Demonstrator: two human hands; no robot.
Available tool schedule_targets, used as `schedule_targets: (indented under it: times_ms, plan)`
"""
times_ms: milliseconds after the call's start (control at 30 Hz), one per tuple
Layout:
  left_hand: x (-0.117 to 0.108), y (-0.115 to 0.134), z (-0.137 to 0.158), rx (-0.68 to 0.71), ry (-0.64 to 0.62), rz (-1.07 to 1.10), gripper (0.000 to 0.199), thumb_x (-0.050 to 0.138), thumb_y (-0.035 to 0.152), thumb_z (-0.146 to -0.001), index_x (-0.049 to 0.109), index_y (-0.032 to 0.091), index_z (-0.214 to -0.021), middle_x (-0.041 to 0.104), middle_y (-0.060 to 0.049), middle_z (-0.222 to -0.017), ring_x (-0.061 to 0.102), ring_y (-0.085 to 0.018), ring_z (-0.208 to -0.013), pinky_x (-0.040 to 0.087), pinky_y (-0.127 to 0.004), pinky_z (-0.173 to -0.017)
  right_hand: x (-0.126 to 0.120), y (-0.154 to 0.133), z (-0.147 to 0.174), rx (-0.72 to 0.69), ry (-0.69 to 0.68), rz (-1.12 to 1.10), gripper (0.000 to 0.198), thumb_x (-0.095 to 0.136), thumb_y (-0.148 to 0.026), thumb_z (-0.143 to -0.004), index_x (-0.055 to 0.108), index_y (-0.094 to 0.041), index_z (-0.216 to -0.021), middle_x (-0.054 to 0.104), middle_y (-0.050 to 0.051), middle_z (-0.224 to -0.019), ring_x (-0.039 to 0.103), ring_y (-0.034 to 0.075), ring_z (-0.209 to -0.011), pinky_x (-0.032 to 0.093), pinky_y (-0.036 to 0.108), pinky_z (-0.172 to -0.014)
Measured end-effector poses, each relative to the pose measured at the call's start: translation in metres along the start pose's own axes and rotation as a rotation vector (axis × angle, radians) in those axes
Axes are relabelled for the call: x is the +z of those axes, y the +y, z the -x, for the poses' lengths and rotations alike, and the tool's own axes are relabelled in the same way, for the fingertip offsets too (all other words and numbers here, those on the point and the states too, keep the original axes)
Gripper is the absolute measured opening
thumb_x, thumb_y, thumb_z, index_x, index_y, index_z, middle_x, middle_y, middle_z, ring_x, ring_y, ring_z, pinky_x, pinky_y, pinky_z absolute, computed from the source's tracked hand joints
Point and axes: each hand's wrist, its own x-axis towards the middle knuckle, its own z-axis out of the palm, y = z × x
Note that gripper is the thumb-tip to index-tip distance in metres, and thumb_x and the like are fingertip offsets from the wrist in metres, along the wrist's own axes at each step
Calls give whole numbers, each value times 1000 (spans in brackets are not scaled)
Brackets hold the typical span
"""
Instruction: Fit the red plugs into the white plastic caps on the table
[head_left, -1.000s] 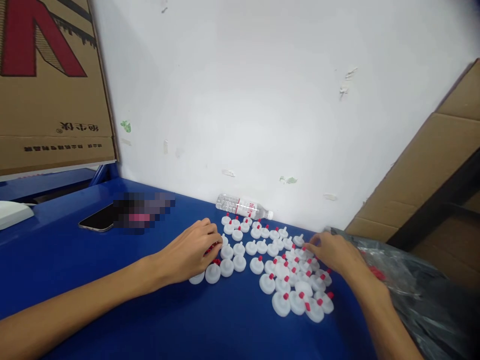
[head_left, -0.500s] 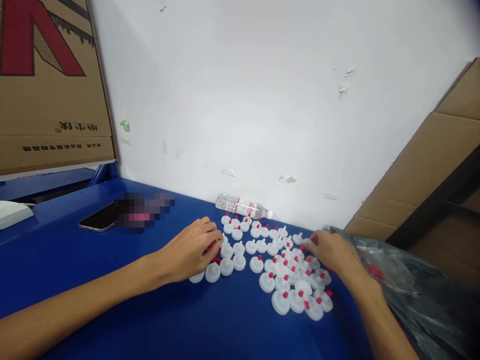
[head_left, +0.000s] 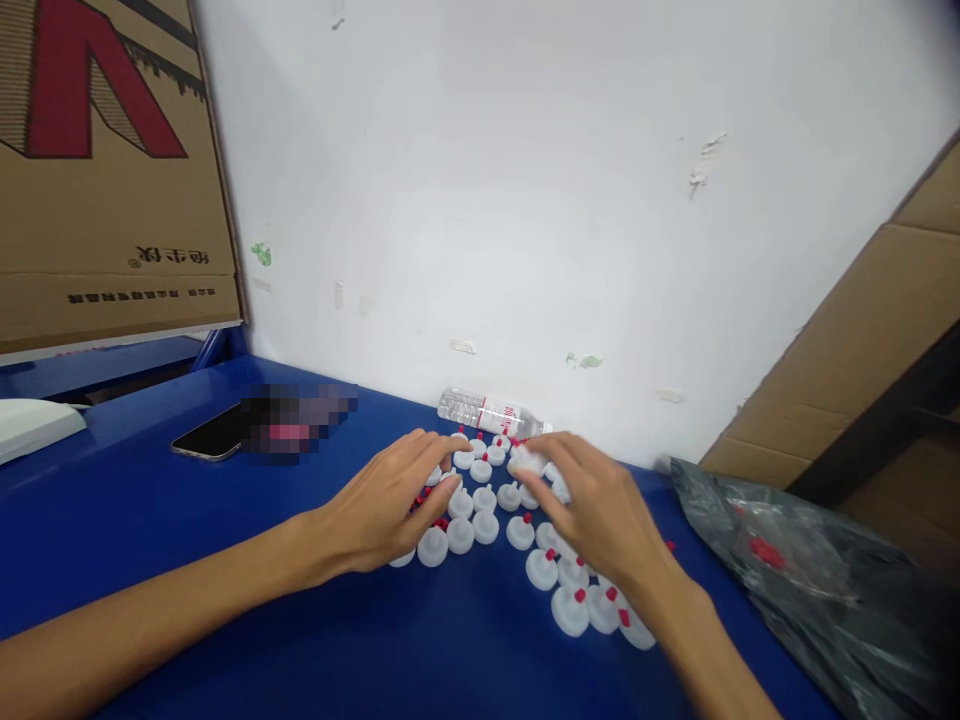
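White round plastic caps with thin spouts (head_left: 460,535), many tipped with small red caps, stand in groups on the blue table (head_left: 420,640). My left hand (head_left: 397,495) rests over the left group, its thumb and index finger apart. Some small red caps (head_left: 440,524) lie partly hidden under it. Reaching across the right group, my right hand (head_left: 592,500) has its thumb and fingers around a blurred white spouted cap (head_left: 528,460). That hand and forearm cover much of the right group.
A clear bottle with a red and white label (head_left: 495,413) lies against the wall behind the caps. To the left are a phone (head_left: 210,435) and a white device (head_left: 37,428). A dark plastic bag (head_left: 720,510) lies at the right, beside cardboard (head_left: 817,370). A printed carton (head_left: 112,220) stands left.
My right hand has moved left from the right edge of the caps towards the middle, with a white cap. The left thumb and index finger have spread apart. The view has shifted slightly.
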Motion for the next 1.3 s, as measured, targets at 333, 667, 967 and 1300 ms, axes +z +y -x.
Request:
schedule_targets:
  times_ms: [333, 667, 967, 1300]
  plan:
    - [2, 1, 0, 55, -67, 128, 32, 33, 27, -106, 45, 19, -77, 50, 1, -73, 41, -15, -67, 32, -31, -66, 12, -46, -2, -229, 15, -94, 20, 54, -32, -102, 62, -18, -114, 73, 8, -105, 69, 21, -92, 52, 34, -80]
    - [12, 13, -8, -435, -109, 1017, 48, 43, 55, -99, 29, 21, -68, 22, 5, -65, 20, -12, -59, 26, -27, -54, 1, -44, -12, -267, 95, 115, 19, 55, -26, -102, 64, -22, -118, 74, 5, -113, 67, 19, -86, 43, 37, -82]
    - [-8, -14, -19, -492, 109, 788, 46, 36, 44, -100, 22, 22, -62, 18, 5, -59, 17, -11, -51, 19, -27, -47, -29, 67, 17, 390, 139, 374, 19, 56, -30, -97, 67, -23, -110, 77, 7, -101, 70, 26, -88, 44, 37, -83]
    - [4, -6, -4, -139, -159, 1, 19, 47, 23, -96, 61, 19, -85, 60, -3, -82, 51, -19, -80, 40, -30, -66, -7, 127, 54, 821, -439, 242, 16, 66, -38, -85, 73, -24, -87, 77, 6, -91, 71, 26, -85, 43, 30, -66]
